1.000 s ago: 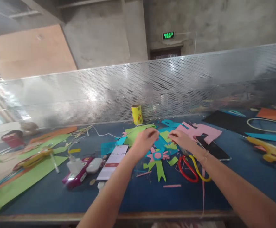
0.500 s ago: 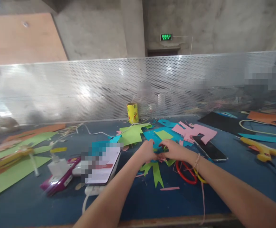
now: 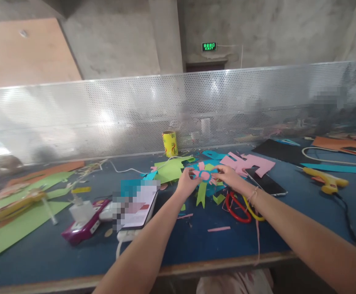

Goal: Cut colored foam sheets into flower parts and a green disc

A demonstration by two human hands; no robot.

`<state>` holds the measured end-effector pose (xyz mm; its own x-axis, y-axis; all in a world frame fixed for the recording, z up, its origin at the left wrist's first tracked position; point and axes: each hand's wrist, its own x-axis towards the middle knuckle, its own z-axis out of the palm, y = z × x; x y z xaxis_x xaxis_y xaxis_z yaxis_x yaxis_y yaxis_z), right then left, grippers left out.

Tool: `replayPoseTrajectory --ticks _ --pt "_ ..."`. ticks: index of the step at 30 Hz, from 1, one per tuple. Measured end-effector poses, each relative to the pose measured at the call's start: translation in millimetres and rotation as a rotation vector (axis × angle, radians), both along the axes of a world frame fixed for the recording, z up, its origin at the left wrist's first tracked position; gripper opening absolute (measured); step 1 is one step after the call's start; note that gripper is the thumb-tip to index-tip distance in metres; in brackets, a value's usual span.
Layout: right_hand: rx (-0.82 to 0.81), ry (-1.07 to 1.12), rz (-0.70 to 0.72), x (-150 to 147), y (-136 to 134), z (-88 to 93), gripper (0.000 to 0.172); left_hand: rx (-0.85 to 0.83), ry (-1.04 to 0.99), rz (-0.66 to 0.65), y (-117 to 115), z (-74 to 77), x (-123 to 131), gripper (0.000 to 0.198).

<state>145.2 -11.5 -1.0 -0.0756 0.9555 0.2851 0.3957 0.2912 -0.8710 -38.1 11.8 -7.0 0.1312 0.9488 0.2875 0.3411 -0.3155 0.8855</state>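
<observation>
Between my two hands is a paper flower (image 3: 205, 175) with a pink centre, a blue ring and pink petals, held facing me. A green strip with a notched end (image 3: 201, 195) hangs below it. My left hand (image 3: 187, 179) pinches the flower's left edge, and my right hand (image 3: 227, 174) grips its right side. Just under my right forearm lie scissors with red and yellow handles (image 3: 239, 210). Behind the flower, green paper (image 3: 168, 171) and cut pink paper (image 3: 257, 163) are spread on the table.
To the left stand a phone (image 3: 144, 208) on a white charger and a purple power strip (image 3: 81, 228). A yellow roll (image 3: 170, 145) is near the perforated metal screen (image 3: 128, 114). On the right are a dark phone (image 3: 266, 183) and a yellow glue gun (image 3: 326, 179).
My hands have lifted and turned the paper flower, so its pink and blue face now shows. Its green strip has risen off the table. The view has shifted slightly.
</observation>
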Motion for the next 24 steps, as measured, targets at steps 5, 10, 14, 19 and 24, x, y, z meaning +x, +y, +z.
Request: replayPoseTrajectory --ticks 5,10,14,19,24 --pt "-0.002 0.1 -0.019 1.0 -2.0 0.8 0.021 -0.214 -0.163 -0.105 -2.4 -4.4 2.1 0.047" --pt "0.05 0.089 -0.04 0.6 -2.9 2.6 0.024 -0.243 -0.223 -0.21 -6.0 0.6 2.7 0.033" --pt "0.069 0.12 -0.031 -1.4 -2.8 1.6 0.026 -0.115 -0.11 -0.184 -8.2 3.3 1.1 0.028" --pt "-0.017 0.25 0.036 -6.6 -6.9 2.0 0.03 -0.056 -0.033 -0.154 -7.6 2.4 0.0 0.037" --pt "-0.102 0.288 0.076 -9.3 -14.1 4.6 0.031 -0.054 -0.067 -0.141 -9.2 3.7 2.2 0.042"
